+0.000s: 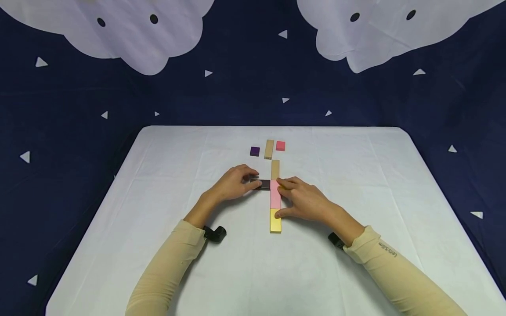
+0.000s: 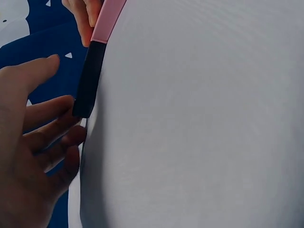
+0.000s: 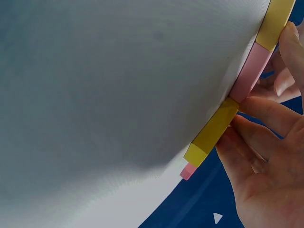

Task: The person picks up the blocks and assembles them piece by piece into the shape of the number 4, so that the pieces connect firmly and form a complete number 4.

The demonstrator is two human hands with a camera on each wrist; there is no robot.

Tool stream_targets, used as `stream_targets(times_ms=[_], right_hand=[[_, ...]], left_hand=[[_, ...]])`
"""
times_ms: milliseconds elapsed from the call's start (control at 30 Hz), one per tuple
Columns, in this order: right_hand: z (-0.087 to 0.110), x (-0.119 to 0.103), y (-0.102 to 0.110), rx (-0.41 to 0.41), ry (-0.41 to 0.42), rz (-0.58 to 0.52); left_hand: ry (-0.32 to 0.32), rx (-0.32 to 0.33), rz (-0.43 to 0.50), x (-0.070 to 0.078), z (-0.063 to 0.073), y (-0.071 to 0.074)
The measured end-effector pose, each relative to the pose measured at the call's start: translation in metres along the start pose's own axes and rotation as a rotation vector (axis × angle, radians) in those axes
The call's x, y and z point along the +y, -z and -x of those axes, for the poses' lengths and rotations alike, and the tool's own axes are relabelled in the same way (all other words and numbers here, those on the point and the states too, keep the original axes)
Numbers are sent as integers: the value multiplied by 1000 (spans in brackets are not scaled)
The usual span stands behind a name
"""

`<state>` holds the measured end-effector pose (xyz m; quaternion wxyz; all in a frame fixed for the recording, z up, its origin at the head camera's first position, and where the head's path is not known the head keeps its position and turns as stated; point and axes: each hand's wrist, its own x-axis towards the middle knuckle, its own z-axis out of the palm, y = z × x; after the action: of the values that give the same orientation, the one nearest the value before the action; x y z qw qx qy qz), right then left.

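Note:
A pink block [image 1: 275,199] lies in a column between a plain wooden block [image 1: 275,168] and a yellow block [image 1: 275,226]. From the pink block's left side a black block [image 1: 264,184] sticks out. My left hand [image 1: 234,182] is at its outer end, thumb raised and apart from it in the left wrist view. On the pink block's other side lies a second yellow block [image 3: 213,128], mostly hidden under my right hand [image 1: 306,199] in the head view. Right fingertips touch that yellow block; the thumb rests by the near yellow one.
Behind the column lie a dark purple block [image 1: 254,151], another wooden block [image 1: 269,149] and a coral pink block [image 1: 280,145]. A white cloth covers the table [image 1: 253,272]. A dark blue backdrop [image 1: 245,101] with clouds hangs behind.

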<state>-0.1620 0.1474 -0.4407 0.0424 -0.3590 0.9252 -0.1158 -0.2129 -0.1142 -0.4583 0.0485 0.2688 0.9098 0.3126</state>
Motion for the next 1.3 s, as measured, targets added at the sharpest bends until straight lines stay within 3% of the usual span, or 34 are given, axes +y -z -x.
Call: stream_targets(times_ms=[367, 533, 867, 1000, 1300], right_hand=[[-2, 1, -1, 6, 4, 5], [-2, 0, 0, 8, 9, 5], [-2, 1, 0, 10, 14, 14], [-1, 2, 1, 7, 18, 22], [0, 2, -2, 14, 22, 9]], left_hand=[[34, 180, 1, -5, -12, 7], [65, 233, 17, -11, -23, 12], [113, 297, -11, -16, -41, 12], [163, 323, 12, -17, -50, 11], [294, 276, -74, -20, -61, 5]])
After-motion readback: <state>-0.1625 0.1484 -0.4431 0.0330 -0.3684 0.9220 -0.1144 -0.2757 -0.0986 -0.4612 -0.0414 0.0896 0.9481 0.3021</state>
